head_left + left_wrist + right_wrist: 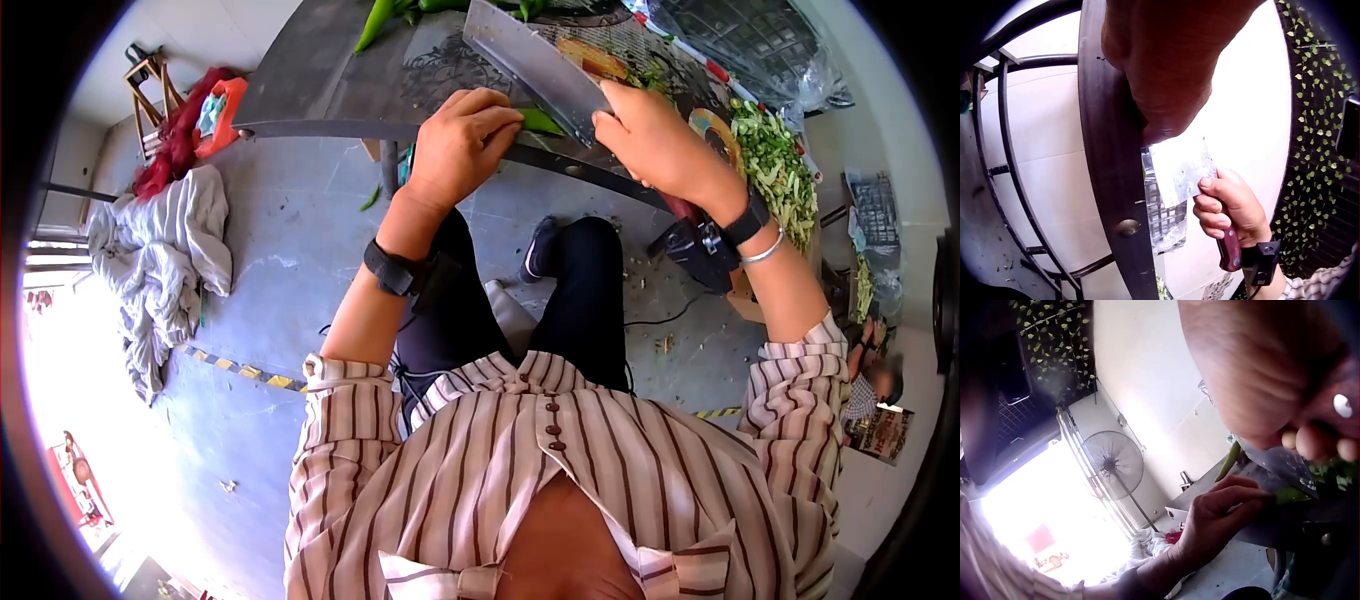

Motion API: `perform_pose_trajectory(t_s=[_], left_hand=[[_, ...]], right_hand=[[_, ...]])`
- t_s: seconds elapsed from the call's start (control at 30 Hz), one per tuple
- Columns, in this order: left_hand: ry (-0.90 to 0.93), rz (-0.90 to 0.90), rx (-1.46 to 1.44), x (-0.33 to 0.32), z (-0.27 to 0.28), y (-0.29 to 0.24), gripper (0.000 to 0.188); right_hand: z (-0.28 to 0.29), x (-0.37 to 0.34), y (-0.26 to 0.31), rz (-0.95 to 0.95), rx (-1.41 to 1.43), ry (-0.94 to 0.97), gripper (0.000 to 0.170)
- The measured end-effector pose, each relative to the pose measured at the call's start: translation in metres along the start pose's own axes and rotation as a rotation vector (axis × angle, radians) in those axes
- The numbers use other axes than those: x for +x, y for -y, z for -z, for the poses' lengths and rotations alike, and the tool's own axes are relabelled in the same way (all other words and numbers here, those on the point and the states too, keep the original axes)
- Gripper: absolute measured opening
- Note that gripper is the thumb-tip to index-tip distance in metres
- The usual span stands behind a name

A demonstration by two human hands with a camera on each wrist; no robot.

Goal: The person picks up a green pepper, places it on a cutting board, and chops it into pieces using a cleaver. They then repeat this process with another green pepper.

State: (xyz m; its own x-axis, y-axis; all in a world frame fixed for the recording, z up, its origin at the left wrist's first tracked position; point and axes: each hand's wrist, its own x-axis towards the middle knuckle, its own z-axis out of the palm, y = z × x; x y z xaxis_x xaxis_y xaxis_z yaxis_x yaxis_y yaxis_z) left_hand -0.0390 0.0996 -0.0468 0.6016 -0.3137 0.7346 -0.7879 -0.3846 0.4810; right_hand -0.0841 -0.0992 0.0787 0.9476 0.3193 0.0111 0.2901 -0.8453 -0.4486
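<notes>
My left hand (460, 145) pinches a long green pepper (541, 122) near the front edge of the dark table (310, 85). The pepper's free end sticks out to the right of the fingers. My right hand (665, 140) grips a wide-bladed cleaver (530, 68), its blade tilted right beside that free end. In the left wrist view the cleaver's red-brown handle (1230, 249) shows below the curled fingers, with the thumb at the base of the blade. From the right wrist, the pepper (1291, 496) shows between the left fingertips and the blade.
Whole green peppers (375, 28) lie at the table's far left. A heap of chopped greens (778, 175) sits on the right, near a clear plastic bag (815, 85). Grey cloth (165, 255) hangs at the left, below an orange-red basket (222, 118). A standing fan (1110, 464) is farther off.
</notes>
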Motion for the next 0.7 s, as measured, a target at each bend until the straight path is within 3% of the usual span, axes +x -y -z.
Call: perform_pose_trajectory(t_s=[0.33, 0.53, 0.6, 0.67, 0.7], left_hand=[[-0.038, 0.019, 0.024, -0.002, 0.000, 0.000, 0.009], [-0.007, 0.024, 0.010, -0.002, 0.001, -0.001, 0.012], [-0.022, 0.014, 0.020, -0.002, 0.002, -0.001, 0.012], [-0.023, 0.044, 0.025, -0.003, 0.001, -0.002, 0.012], [-0.034, 0.039, 0.039, -0.005, 0.000, 0.000, 0.012]], right_hand=[[-0.004, 0.003, 0.010, -0.082, -0.060, 0.098, 0.023], [-0.028, 0.045, 0.000, -0.037, -0.080, -0.009, 0.023], [-0.025, 0.045, -0.004, 0.038, -0.047, -0.048, 0.023], [-0.017, 0.038, -0.003, -0.139, 0.169, 0.060, 0.022], [-0.015, 0.030, -0.003, -0.118, 0.228, 0.035, 0.022]])
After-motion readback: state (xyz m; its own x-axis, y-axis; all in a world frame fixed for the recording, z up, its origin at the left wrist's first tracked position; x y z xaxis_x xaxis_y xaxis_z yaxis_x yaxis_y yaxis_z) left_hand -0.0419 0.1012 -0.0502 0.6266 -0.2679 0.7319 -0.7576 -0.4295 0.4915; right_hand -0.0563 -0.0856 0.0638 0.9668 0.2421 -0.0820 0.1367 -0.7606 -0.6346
